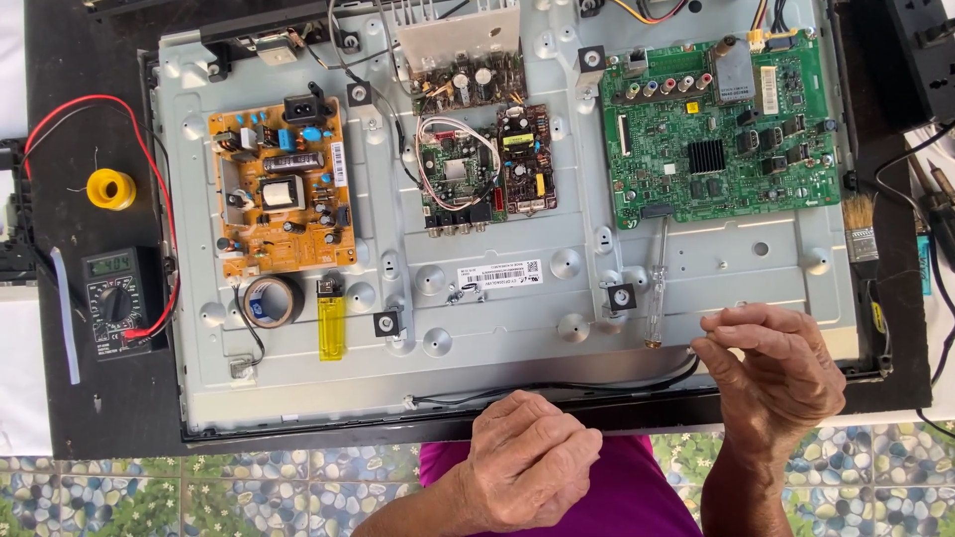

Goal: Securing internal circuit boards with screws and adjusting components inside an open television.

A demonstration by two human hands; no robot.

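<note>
My left hand (527,457) rests as a loose fist on the near black edge of an opened flat-screen set, holding nothing I can see. My right hand (771,373) hovers at the lower right of the grey metal back panel (497,328), thumb and forefinger pinched together; whether something tiny is between them cannot be told. A clear-handled screwdriver (657,288) lies on the panel just left of that hand, its tip toward the green main board (721,124). An orange power board (284,189) sits at the left, and two small boards (482,164) in the middle.
A yellow lighter (331,320) and a tape roll (271,300) lie below the orange board. A multimeter (117,300) with red lead and a yellow solder spool (110,188) sit on the black table, left. A brush (859,227) and soldering tools lie at the right edge.
</note>
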